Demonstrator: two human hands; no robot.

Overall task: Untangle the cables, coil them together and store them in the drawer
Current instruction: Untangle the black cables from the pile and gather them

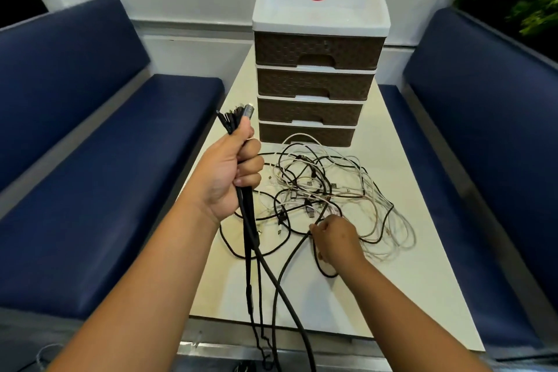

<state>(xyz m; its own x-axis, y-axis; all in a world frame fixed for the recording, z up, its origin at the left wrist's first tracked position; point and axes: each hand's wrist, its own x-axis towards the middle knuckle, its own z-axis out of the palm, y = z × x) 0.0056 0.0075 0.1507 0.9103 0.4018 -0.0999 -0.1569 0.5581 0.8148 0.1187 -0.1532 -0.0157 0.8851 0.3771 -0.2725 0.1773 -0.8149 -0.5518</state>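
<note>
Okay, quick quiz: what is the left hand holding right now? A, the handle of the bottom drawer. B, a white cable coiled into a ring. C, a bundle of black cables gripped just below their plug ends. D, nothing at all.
C: the left hand grips a bundle of black cables below their plugs, raised over the pale table, and all four brown woven-pattern plastic drawers are closed.

A left hand [229, 172] grips a bundle of black cables [246, 220]. The right hand [336, 238] pinches one from the tangle [332, 190] before closed drawers [317, 81].
</note>
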